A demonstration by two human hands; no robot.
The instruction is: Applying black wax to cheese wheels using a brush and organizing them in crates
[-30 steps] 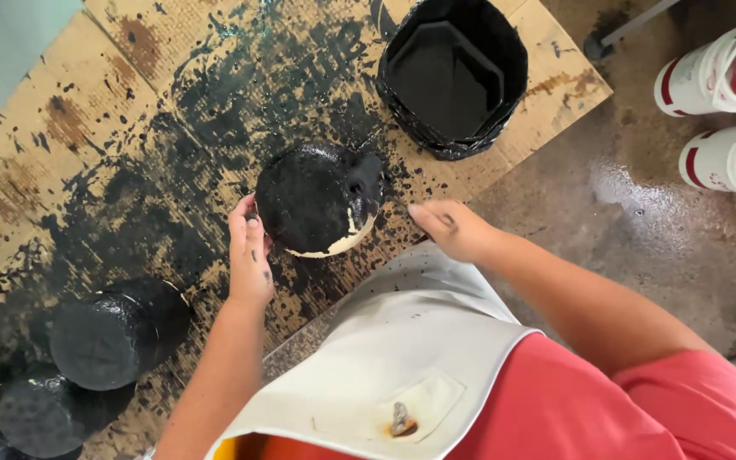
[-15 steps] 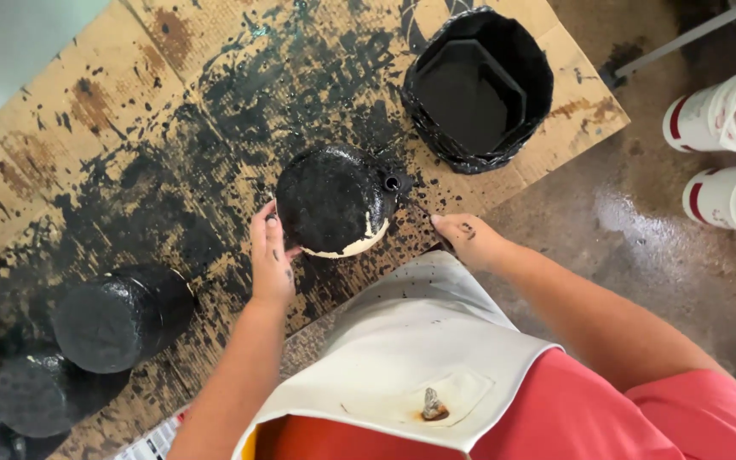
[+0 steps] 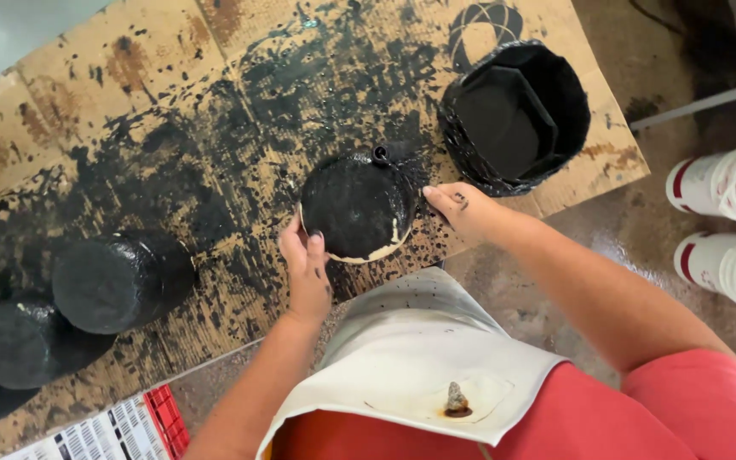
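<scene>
Round pot (image 3: 358,204), glossy wet black coat over pale matt body; cardboard sheet (image 3: 87,94), brown, rough, black-spattered; apron (image 3: 411,358), grey-white cloth.

Paint-spattered cardboard (image 3: 172,102) covers a wet, stained concrete floor (image 3: 606,247)

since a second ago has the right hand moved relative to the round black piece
Yes: the right hand has closed in onto the round black piece, now touching its right edge.

Single head view, looking steeply down, close over board (image 3: 129,128), hands low in frame, floor (image 3: 641,77) at right.
</scene>
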